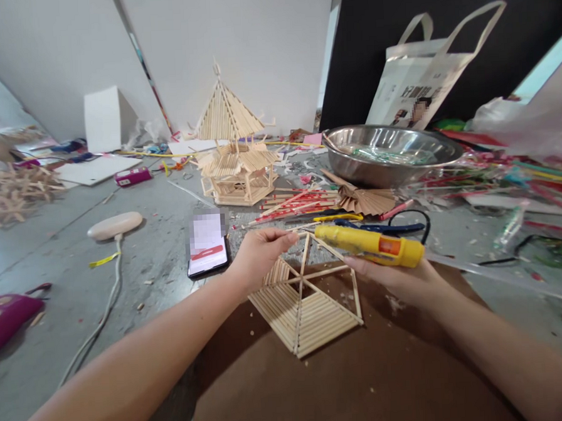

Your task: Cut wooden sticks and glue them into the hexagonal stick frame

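In my right hand (402,279) is a yellow hot glue gun (367,243), its front end above the far edge of a six-sided frame of thin wooden sticks (329,321). The near and left sections of that frame are filled with rows of sticks; sections at the right and far side show only spokes and outer sticks. My left hand (262,255) is closed in a pinch at the frame's far left edge. What lies between its fingertips is too small to make out. A brown board (328,396) lies under the frame.
Behind stands a wooden stick pavilion (237,143). A phone (208,252) lies left of the frame, red-marked sticks (299,203) and yellow-handled scissors (340,217) beyond it. At back right are a metal basin (392,167) and a white bag (406,78). A corded white device (115,225) sits left.
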Tool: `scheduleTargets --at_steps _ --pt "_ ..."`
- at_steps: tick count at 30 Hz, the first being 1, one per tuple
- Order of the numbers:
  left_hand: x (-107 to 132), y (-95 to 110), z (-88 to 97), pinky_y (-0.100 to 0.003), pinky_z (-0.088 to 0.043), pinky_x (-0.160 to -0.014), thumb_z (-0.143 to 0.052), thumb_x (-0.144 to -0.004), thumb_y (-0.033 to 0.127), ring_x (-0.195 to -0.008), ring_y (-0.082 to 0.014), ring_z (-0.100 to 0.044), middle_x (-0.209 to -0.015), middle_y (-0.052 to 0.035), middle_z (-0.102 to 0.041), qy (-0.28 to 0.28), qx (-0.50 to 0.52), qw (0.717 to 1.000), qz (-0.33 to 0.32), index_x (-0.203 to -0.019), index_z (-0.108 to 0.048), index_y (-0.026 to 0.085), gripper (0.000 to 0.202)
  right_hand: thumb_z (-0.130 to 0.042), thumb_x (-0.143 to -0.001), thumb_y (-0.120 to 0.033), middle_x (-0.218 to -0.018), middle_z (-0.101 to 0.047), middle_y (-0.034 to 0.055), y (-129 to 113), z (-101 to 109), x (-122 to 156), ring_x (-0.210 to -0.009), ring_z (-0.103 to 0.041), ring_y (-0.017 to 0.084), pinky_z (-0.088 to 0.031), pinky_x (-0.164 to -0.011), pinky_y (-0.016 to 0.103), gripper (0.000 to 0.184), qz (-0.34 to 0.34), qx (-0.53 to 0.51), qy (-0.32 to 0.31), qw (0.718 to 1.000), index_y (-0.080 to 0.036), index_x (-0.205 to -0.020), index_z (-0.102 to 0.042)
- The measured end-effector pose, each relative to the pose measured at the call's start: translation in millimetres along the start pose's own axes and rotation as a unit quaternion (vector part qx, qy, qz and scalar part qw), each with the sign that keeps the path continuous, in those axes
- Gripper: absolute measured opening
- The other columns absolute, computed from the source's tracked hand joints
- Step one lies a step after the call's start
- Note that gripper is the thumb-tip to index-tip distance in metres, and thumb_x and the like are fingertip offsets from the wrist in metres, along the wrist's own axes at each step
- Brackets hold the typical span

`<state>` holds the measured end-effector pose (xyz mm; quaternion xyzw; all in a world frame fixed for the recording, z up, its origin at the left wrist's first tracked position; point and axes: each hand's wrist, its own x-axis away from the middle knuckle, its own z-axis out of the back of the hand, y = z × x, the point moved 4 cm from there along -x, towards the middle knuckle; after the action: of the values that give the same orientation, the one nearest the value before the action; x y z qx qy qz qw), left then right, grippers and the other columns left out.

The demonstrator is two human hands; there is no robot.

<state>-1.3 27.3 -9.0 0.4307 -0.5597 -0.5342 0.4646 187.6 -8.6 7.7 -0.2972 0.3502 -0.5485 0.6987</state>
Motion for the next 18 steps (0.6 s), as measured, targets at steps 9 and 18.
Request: scheduleTargets --at_steps 9,18 --pt "-1.1 1.4 2.2 -0.023 -0.037 -0.061 -0.056 -0.065 0.032 -0.061 -0.0094 -0.049 -0.066 -0.0011 -0.06 0.004 -0.144 0.986 -0.09 -0.071 -0.064 0.017 0.018 -0.056 -0.063 -0.032 -0.079 -0.064 0.0021 0.5 -1.5 -1.1 -0.074 -0.06 0.018 -0.052 -0.066 0.029 0.021 -0.006 -0.043 -0.018 0.999 -0.021 -0.08 -0.061" --pt "0.1 3.5 2.1 -0.023 -0.038 -0.062 -0.056 -0.065 0.031 -0.063 -0.0103 -0.051 -0.068 -0.0016 -0.062 0.002 -0.171 0.979 -0.109 -0.07 -0.064 0.018 0.016 -0.057 -0.063 -0.031 -0.078 -0.065 0.0018 2.8 -1.4 -1.1 -0.073 -0.06 0.018 -0.052 -0.064 0.029 0.02 0.004 -0.033 -0.014 0.999 -0.021 -0.08 -0.061"
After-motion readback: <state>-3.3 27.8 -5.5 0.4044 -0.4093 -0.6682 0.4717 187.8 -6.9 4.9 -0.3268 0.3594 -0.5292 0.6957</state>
